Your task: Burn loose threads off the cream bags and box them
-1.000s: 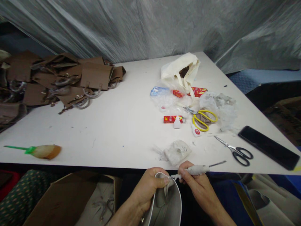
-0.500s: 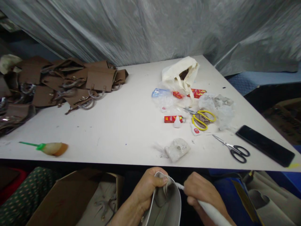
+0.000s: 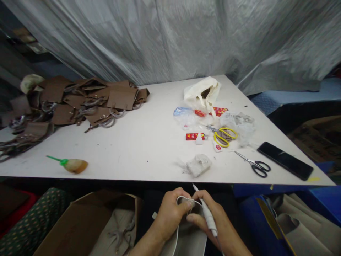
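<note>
My left hand (image 3: 169,213) is closed on the rim of a light grey bag (image 3: 191,240), thumb inside and fingers outside. The bag's mouth faces up toward me, and its lower part runs out of the picture. In my right hand (image 3: 220,217) lies a white corded pen-shaped tool (image 3: 209,217), its thin tip pointing up toward the table edge. The thumb and index finger of that hand reach to the bag's rim beside my left thumb. Whether they pinch the rim, I cannot tell.
On the white table (image 3: 133,149) lie brown handbags (image 3: 122,97), a glue bottle (image 3: 76,165), yellow-handled scissors (image 3: 222,137), black-handled scissors (image 3: 259,168), a phone (image 3: 285,160) and a crumpled white lump (image 3: 198,165). A cardboard box (image 3: 77,220) and blue bin (image 3: 262,227) flank my lap. A patterned sleeve (image 3: 39,220) shows at left.
My right hand has moved left to the bag's rim. The tool's tip, earlier pointing at the rim, now points up past it. The view has shifted slightly.
</note>
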{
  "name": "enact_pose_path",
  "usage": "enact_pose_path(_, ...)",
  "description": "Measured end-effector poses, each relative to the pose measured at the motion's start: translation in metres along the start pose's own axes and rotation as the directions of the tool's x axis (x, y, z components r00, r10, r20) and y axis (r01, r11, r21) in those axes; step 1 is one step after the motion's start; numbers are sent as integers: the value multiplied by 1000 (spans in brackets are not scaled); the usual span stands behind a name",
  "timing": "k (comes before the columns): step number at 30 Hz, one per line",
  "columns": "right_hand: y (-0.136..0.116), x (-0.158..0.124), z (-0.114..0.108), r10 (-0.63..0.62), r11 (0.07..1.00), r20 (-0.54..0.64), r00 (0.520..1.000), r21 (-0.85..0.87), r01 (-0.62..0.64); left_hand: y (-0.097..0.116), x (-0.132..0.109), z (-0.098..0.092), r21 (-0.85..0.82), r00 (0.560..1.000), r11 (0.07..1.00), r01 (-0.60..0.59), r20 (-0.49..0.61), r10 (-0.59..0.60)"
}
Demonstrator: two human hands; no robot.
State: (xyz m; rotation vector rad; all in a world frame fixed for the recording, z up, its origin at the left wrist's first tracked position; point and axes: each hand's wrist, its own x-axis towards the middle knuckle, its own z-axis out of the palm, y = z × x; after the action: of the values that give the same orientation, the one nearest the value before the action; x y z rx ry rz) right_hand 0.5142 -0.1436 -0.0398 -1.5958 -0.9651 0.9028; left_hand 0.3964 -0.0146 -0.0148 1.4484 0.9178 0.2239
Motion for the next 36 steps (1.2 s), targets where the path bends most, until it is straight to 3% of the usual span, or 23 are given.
enact_pose_path(3, -5, -4, 7, 25, 1000, 12, 1000, 8, -25, 3, -13, -1, 144, 988, 980, -141, -46, 149)
enact_pose_path(5, -11, -7, 12, 32, 999, -3, 999, 9, -32, 4, -20, -4, 182, 980, 969, -169, -77, 186)
enact_pose_path(14, -18, -18, 16, 43, 997, 4, 999, -68, -42, -2, -40, -9, 107, 975, 983, -148, -150, 163)
enact_pose_path(19, -20, -16, 16, 99, 995, 85, 991, 11, -100, -7, -49, -7, 141, 957, 974, -179, -205, 206)
enact_pose_path(22, -23, -18, 16, 112, 992, 90, 990, 55, -117, -6, -56, -9, 129, 961, 974, -188, -180, 210)
enact_pose_path(26, -23, -27, 19, 96, 995, 58, 994, 17, -98, -2, -65, -19, 55, 972, 972, -230, -31, 232)
enact_pose_path(30, -25, -34, 29, 63, 997, 11, 998, -41, -62, -3, -70, -35, -90, 983, 983, -159, 75, 166)
enact_pose_path(32, -29, -37, 32, 4, 996, -28, 1000, -93, -7, -6, -73, -44, -215, 988, 967, -139, 37, 150)
enact_pose_path(36, -40, -48, 19, -128, 981, -105, 986, -161, 111, -18, -77, -66, -427, 973, 886, -182, -210, 99)
